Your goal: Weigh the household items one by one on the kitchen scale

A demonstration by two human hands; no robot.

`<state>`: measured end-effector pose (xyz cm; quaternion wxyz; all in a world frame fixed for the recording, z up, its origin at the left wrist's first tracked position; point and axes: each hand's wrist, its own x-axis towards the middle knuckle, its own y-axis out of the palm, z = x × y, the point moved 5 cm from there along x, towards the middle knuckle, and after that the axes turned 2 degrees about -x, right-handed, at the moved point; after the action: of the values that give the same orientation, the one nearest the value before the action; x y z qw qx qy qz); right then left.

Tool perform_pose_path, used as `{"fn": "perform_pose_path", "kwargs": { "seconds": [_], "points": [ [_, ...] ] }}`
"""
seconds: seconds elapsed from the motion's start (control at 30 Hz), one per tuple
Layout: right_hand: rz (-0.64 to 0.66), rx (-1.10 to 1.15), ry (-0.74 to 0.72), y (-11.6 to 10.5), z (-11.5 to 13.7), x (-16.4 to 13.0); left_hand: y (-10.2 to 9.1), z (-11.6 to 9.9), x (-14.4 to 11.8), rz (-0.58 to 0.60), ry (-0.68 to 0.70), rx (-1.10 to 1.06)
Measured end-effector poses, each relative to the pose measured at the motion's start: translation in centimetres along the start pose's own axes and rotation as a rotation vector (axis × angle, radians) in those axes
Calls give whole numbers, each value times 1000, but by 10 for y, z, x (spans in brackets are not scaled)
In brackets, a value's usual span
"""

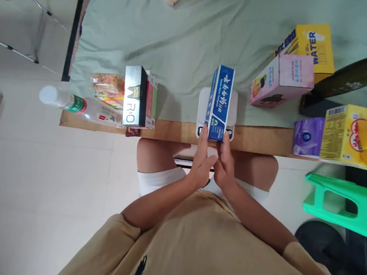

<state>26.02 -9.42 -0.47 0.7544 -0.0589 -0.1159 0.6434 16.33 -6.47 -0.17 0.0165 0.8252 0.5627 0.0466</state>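
A long blue and white carton (221,100) stands on a small white scale (203,99) at the near edge of the table. My left hand (202,159) touches the carton's near left corner with straight fingers. My right hand (224,160) presses against its near right corner. Both hands sit just below the table edge, close together, bracketing the carton's end.
A grey and black box (135,96) with a red-green box behind it, a snack bag (107,87) and a lying clear bottle (74,104) are on the left. Pink (281,80), yellow (309,46), purple (307,136) and yellow-red (358,135) boxes are on the right. A green stool (344,204) stands on the floor.
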Motion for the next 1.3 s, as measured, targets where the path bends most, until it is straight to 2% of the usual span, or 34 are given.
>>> {"fn": "perform_pose_path", "kwargs": {
  "seconds": [0.23,0.33,0.4,0.5,0.6,0.67,0.77,0.9,1.1,1.3],
  "points": [
    [-4,-87,0,-8,-2,-3,7,17,-10,37,-120,-134],
    [6,-46,44,-10,-6,-5,-1,19,-10,18,-103,-138],
    [-44,-14,53,-18,-7,-6,-21,15,-6,-59,-38,-70],
    [-264,4,38,-50,-8,-5,-67,5,6,-235,34,138],
    [-453,-78,92,-90,-16,3,-105,-4,26,-293,39,225],
    [-465,-139,159,-108,-23,15,-118,-8,40,-307,44,268],
    [-461,-127,184,-118,-34,36,-121,-8,57,-301,54,325],
    [-431,-112,164,-107,-43,52,-114,-3,66,-289,68,372],
    [-398,-188,145,-102,-47,54,-115,7,64,-303,61,395],
    [-410,-168,220,-104,-58,57,-118,10,61,-306,54,410]
  ]
}}
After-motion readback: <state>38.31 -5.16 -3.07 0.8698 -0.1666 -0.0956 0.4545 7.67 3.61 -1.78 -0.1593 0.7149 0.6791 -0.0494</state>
